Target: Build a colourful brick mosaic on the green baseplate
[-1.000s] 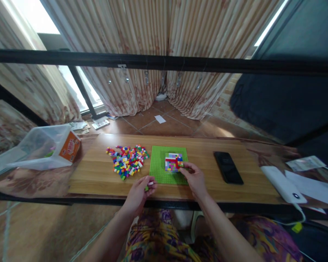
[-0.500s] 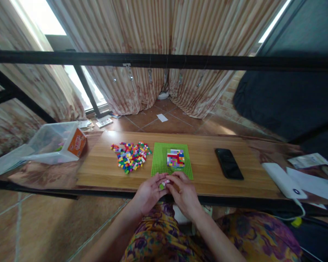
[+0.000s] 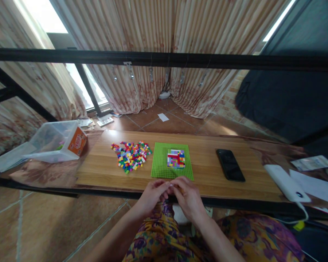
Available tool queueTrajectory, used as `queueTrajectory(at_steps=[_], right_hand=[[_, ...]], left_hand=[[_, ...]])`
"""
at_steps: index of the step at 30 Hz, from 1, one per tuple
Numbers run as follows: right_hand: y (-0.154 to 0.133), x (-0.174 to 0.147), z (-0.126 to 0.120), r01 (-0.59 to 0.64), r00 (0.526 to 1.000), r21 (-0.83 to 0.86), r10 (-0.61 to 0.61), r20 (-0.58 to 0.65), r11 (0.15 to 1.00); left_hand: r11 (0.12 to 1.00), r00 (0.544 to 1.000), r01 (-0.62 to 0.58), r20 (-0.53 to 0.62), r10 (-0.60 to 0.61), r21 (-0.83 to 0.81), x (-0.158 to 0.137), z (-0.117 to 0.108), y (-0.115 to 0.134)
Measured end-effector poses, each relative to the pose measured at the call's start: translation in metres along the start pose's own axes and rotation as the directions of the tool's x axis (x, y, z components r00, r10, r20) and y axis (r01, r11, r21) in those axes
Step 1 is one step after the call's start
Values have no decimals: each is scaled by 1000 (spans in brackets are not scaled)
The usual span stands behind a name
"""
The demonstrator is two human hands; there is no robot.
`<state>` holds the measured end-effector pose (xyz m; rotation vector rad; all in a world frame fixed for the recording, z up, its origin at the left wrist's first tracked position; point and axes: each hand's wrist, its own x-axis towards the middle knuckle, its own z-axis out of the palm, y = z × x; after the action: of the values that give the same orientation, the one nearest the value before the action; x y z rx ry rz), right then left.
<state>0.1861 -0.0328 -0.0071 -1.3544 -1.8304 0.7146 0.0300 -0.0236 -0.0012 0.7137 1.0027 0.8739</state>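
My left hand (image 3: pixel 155 191) is curled closed at the table's front edge, its fingers hiding most of the building bricks it holds. My right hand (image 3: pixel 186 193) meets it there in a pinch, and a sliver of a pale building brick (image 3: pixel 171 185) shows between the fingertips. Just beyond both hands lies a green baseplate (image 3: pixel 159 169). On it stands a square build of coloured bricks (image 3: pixel 176 159), with a red band across its top. Left of the plate, a heap of loose bricks (image 3: pixel 131 156) is spread over the wooden board (image 3: pixel 98 171).
A clear plastic box (image 3: pixel 54 142) with an orange label stands at the left. Right of the baseplate are a black phone (image 3: pixel 230 165) and a white power bank (image 3: pixel 287 182) with a cable. A dark metal rail (image 3: pixel 164 59) crosses beyond the table.
My left hand has gone from an open palm showing white, pink and green bricks to curled fingers. My right fingers have closed in a pinch against it. The build looks the same.
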Motion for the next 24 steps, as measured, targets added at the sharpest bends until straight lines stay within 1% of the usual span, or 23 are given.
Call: queueTrajectory(at_steps=[2,4,9,11,13,16,18,19,21,24], right_hand=[[0,-1,-1,-3,1000,21,3,23,1000],[0,-3,-2,-26,999,50,24,39,998],[-3,-8,0,-122,991,200,110,70,972],[-3,-10,1,-169,985,282,154,75,944],[-1,-11,4,-220,975,370,213,60,903],[7,-11,5,-278,943,464,332,-37,841],[14,-10,3,-293,918,472,383,-105,831],[17,-9,0,-292,914,459,387,-126,839],[24,-7,-5,-274,920,411,362,-153,870],[30,-1,-13,-251,929,326,322,-184,911]], left_hand=[[993,999,-47,15,45,111,0,1,-1],[989,999,-51,24,49,135,0,0,-2],[997,997,34,65,-39,67,0,-4,-6],[998,994,60,88,-63,34,0,-5,-6],[997,993,77,86,-77,2,1,-4,-6],[997,997,73,7,-72,-19,5,-5,-3],[998,995,56,-76,-57,-18,9,-8,1],[999,992,47,-116,-48,-14,11,-11,3],[999,984,33,-178,-32,0,16,-18,7],[1000,974,19,-224,-13,25,24,-29,12]])
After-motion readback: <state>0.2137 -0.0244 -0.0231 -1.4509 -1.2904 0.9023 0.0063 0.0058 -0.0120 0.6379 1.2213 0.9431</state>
